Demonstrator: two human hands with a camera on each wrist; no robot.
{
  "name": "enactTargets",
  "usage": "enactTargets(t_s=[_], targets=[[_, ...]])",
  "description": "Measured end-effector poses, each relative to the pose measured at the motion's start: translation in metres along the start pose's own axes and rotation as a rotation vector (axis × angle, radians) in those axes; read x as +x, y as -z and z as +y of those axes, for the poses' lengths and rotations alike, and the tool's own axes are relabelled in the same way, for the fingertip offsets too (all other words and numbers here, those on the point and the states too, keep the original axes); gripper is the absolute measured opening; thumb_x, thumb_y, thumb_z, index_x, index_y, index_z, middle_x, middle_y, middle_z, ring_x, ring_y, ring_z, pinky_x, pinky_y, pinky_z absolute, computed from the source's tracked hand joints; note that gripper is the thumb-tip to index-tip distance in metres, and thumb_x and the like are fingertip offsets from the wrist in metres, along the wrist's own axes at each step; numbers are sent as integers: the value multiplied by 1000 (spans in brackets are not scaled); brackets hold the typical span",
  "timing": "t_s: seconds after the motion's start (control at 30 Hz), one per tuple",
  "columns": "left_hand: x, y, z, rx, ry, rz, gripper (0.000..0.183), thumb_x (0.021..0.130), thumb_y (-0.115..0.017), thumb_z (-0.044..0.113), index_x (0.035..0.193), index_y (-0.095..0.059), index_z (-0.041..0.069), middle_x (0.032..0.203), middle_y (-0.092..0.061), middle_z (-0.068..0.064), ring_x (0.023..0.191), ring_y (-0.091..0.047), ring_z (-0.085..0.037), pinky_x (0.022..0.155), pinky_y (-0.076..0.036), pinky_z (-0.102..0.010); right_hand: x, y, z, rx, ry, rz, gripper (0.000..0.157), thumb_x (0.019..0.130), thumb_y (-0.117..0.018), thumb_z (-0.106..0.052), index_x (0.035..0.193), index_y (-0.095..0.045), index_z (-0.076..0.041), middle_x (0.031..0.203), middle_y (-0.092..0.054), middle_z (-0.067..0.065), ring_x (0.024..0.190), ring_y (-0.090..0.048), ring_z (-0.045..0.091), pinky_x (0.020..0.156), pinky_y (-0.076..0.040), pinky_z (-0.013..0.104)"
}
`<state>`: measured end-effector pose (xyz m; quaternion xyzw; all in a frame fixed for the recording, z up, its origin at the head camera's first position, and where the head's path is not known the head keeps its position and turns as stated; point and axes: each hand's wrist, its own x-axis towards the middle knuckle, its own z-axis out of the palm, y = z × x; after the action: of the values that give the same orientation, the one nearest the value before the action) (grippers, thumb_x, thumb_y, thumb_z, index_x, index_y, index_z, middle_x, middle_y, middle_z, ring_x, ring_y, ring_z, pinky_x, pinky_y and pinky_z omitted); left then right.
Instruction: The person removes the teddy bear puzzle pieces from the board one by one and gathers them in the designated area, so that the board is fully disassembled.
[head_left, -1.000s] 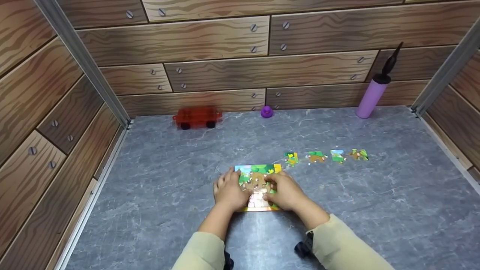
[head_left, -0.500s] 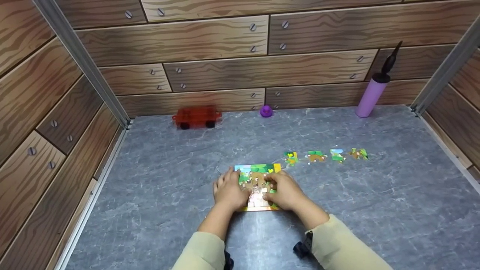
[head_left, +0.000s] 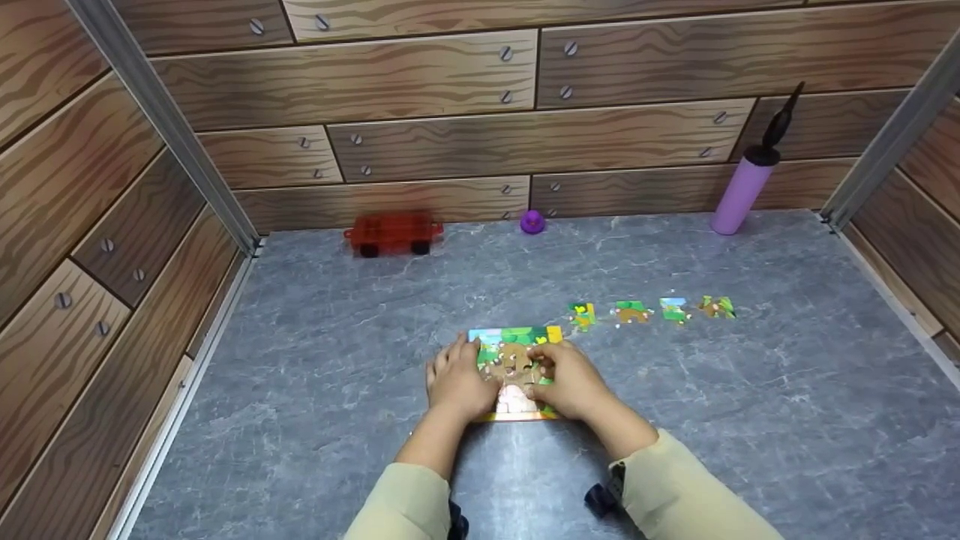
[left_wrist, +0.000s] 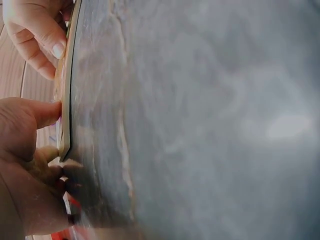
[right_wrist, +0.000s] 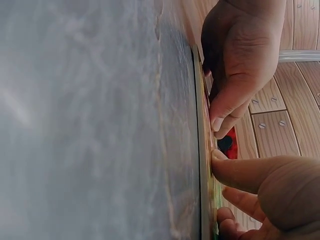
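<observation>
The jigsaw puzzle (head_left: 516, 360) lay flat in the near middle of the worktop (head_left: 337, 337), a brown figure at its centre and a yellow corner at its far right. On its left side rested the left hand (head_left: 457, 381), its fingers loosely extended along the border and its thumb touching the face. The right hand (head_left: 574, 381) bent over the right side, thumb and forefinger touching the face (whether they pinched a piece, I could not tell). Four loose puzzle pieces (head_left: 632, 312) lay in a row, spaced apart, beyond the puzzle and to its right. Along the far edge, before the plank-patterned wall (head_left: 420, 75), stood a red toy wagon (head_left: 394, 234) with black wheels on the left, a small purple duck (head_left: 532, 222) near the middle, and a lilac hand pump (head_left: 742, 199) with a black nozzle, tilted, on the right.
</observation>
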<state>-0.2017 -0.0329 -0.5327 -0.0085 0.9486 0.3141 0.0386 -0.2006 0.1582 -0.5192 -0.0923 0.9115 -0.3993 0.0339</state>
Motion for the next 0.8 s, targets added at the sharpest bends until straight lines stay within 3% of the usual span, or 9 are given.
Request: enactTargets(t_s=[0.4,0.8], targets=[[1,-2,-3,4,-9,2,68,94,-69,30,155,-51,7,170,-35,-13,154,-27,-42,126,-10,-65,-1,-5,1,94,-3,60,52,72,-92,5,120,-75,-6,97,-59,6,89,-59,21,82,-54,42],[-2,3,2,14,-6,-3,65,96,-67,29,155,-51,6,170,-34,-14,154,-27,-42,126,-10,-64,-1,-7,4,55,72,103,44,77,-81,9,119,-75,-4,98,-59,8,88,-60,22,82,-55,42]])
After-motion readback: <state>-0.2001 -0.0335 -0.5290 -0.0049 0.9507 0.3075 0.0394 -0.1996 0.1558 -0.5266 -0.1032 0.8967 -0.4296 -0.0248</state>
